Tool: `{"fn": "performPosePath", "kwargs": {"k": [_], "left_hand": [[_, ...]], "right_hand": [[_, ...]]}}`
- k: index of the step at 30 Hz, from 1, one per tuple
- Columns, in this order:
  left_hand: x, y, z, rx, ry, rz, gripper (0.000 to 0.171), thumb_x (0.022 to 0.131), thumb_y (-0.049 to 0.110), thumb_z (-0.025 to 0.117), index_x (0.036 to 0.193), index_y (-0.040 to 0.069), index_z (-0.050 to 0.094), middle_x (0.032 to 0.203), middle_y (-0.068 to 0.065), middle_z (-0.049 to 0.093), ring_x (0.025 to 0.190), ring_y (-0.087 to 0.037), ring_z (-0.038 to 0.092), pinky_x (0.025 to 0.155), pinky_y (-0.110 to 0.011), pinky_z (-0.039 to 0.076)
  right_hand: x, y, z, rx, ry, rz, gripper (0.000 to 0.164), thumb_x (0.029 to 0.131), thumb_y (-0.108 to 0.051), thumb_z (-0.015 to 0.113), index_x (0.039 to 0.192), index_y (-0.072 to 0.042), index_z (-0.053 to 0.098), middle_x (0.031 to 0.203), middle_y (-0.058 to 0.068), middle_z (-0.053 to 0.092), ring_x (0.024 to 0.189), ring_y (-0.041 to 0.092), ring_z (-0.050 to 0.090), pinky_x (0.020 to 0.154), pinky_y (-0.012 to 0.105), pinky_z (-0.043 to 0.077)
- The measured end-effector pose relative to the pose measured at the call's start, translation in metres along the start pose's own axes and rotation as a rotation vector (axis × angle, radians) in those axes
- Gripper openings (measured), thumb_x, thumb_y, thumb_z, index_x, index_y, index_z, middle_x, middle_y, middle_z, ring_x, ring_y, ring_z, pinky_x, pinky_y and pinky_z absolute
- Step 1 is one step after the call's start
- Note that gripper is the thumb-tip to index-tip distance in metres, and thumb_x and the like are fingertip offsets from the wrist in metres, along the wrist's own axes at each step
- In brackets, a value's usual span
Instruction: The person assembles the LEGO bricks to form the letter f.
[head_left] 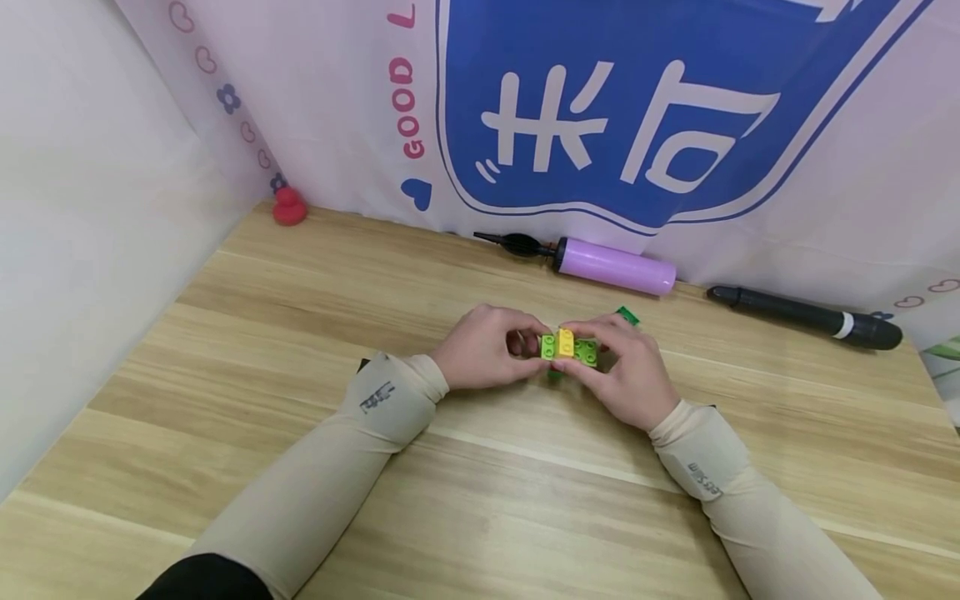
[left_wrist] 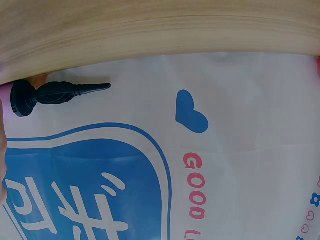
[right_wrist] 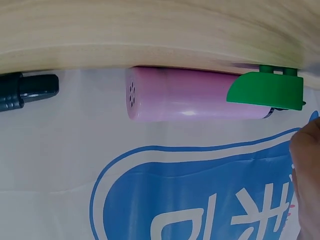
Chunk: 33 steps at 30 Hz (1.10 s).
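Observation:
Both hands meet over the table around a small cluster of toy building bricks. My left hand [head_left: 491, 348] pinches the lime green brick [head_left: 548, 347] at the left side between thumb and forefinger. My right hand [head_left: 632, 375] grips the cluster around the yellow brick [head_left: 566, 342], with another green brick [head_left: 587, 353] beside its palm. Beyond the right fingers a dark green brick [head_left: 628, 316] peeks out. In the right wrist view this dark green brick [right_wrist: 267, 90] has a curved end and studs. The fingers hide how the bricks join.
A purple hand pump [head_left: 617, 266] with a black nozzle lies at the table's back edge. Right of it is a black tube-shaped tool [head_left: 795, 312] with a white band. A red rubber duck [head_left: 288, 207] sits at the back left corner. Behind hangs a printed cloth [head_left: 322, 100].

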<state>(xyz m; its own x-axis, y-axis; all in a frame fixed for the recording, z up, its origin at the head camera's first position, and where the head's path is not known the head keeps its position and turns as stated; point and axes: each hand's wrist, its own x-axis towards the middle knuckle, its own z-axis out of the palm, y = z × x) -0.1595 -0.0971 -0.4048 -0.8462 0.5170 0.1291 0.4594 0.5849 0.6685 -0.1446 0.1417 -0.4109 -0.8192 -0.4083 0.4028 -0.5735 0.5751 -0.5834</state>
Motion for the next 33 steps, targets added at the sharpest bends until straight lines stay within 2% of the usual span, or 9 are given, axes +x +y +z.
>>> {"fn": "performPosePath", "kwargs": {"k": [19, 28, 33], "left_hand": [[0.0005, 0.0006, 0.0001, 0.005, 0.003, -0.006, 0.034, 0.090, 0.027, 0.086, 0.120, 0.014, 0.079, 0.091, 0.007, 0.075, 0.082, -0.007, 0.069, 0.075, -0.021, 0.056], [0.0001, 0.0011, -0.0002, 0.013, 0.007, -0.010, 0.035, 0.089, 0.029, 0.086, 0.120, 0.014, 0.079, 0.091, 0.008, 0.074, 0.082, -0.006, 0.068, 0.075, -0.021, 0.056], [0.0003, 0.0007, -0.0001, 0.018, 0.006, -0.004, 0.034, 0.090, 0.029, 0.086, 0.120, 0.015, 0.079, 0.091, 0.007, 0.074, 0.082, -0.006, 0.068, 0.075, -0.021, 0.056]], "right_hand": [[-0.0012, 0.0032, 0.0001, 0.018, -0.030, 0.010, 0.043, 0.086, -0.018, 0.090, 0.126, -0.010, 0.077, 0.110, 0.005, 0.077, 0.085, 0.013, 0.061, 0.070, 0.031, 0.052], [-0.0012, 0.0053, 0.0000, 0.009, -0.034, -0.006, 0.047, 0.084, -0.018, 0.092, 0.128, -0.011, 0.076, 0.112, 0.005, 0.077, 0.086, 0.013, 0.060, 0.070, 0.032, 0.051], [-0.0017, 0.0086, -0.0005, 0.041, -0.012, -0.008, 0.049, 0.081, -0.017, 0.094, 0.127, -0.012, 0.076, 0.113, 0.003, 0.077, 0.094, 0.013, 0.062, 0.076, 0.030, 0.053]]}}
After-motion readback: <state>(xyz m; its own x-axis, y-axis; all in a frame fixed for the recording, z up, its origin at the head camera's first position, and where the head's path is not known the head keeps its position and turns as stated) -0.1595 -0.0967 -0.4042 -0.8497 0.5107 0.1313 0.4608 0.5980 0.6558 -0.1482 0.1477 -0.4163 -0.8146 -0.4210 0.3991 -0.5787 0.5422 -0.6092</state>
